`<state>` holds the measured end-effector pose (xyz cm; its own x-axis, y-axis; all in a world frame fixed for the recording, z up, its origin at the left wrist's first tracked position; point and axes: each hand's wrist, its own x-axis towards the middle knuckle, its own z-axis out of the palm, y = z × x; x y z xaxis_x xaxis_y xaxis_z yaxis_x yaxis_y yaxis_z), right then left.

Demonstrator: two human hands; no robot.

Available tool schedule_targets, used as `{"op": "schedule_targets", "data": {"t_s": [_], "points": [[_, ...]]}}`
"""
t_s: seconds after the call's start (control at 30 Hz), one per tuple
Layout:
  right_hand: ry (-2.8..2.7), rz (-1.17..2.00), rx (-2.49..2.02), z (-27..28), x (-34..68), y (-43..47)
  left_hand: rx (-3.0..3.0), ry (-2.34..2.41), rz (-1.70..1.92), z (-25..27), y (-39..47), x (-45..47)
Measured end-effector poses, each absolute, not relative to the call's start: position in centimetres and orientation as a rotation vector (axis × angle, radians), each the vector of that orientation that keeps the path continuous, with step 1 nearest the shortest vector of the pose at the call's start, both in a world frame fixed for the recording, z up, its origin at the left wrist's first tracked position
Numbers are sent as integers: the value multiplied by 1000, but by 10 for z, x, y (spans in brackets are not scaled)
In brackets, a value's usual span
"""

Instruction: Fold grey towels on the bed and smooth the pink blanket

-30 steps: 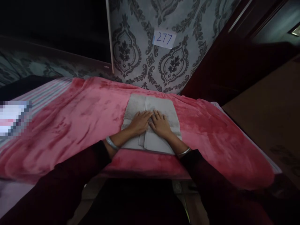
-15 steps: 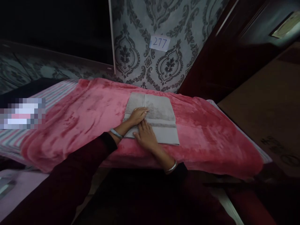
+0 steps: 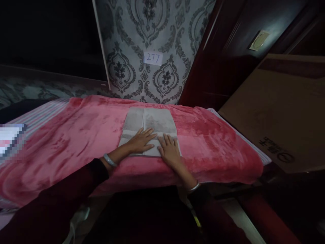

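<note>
A gray folded towel [image 3: 159, 120] lies flat at the center of the frame, a lengthwise fold line left of its middle. Both hands rest palm down on its near half, fingers spread and gripping nothing: the left hand [image 3: 141, 141] across the fold line, the right hand [image 3: 169, 150] at the lower right part. Half a second ago the two were bunched together toward the left; now they are apart, which suggests the pressing has spread across the towel's width. Beneath lies a pink plush blanket [image 3: 93, 135], with striped fabric [image 3: 48, 110] showing at left. Beyond, a paper marked "277" [image 3: 153, 58] hangs on damask wallpaper [image 3: 148, 20], between a dark screen [image 3: 45, 37], upper left, and a cardboard box [image 3: 284, 112], right.
</note>
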<state>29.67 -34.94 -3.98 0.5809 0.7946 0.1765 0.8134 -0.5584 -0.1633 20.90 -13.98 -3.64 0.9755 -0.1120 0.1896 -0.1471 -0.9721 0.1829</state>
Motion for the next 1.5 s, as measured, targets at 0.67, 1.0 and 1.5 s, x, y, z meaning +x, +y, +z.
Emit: {"op": "schedule_targets", "data": {"t_s": [0.67,1.0,1.5], "points": [[-1439,-113,-2404,-45,297,-373,2854,-447,33,-5,-152,290],[-1402,-66,-2303,-59,297,-376,3005,-335,-191,-11,-97,402],[-1427,-138,-2282,-71,300,-375,2976,-151,-55,-21,-61,468]]}}
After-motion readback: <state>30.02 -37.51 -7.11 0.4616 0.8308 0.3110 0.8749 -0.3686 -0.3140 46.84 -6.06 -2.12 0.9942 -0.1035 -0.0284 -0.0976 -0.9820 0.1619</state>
